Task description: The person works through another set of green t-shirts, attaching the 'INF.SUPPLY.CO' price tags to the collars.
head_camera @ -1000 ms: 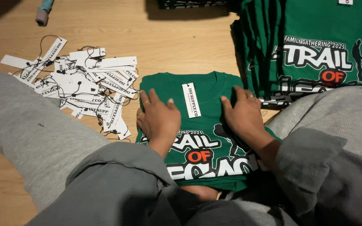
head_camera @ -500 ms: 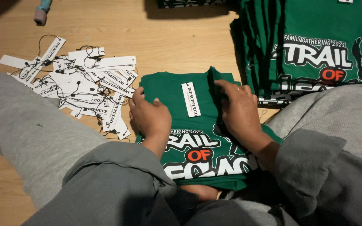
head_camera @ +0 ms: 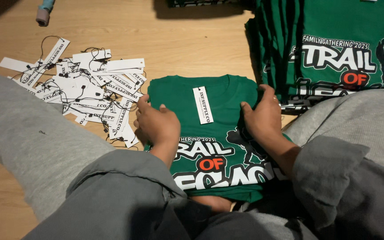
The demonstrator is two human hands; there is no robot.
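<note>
Sitting on a light wooden floor, dim room, my grey-trousered legs spread either side of the work. Folded green t-shirt lies flat on the floor between my knees, white and orange print facing up, white hang tag on its chest below the collar. My left hand sits palm down on the shirt's left edge, fingers curled over the fold, gripping the cloth. My right hand presses on the right edge, fingers bent around the fabric there, thumb on top. Grey sleeves cover both forearms. Left of the shirt, just beside my left hand, a loose heap of white hang tags with black strings. Right and further off, a stack of folded green t-shirts, same print, touching my right knee. Far top left, a small grey-tipped tool, partly cut off.
</note>
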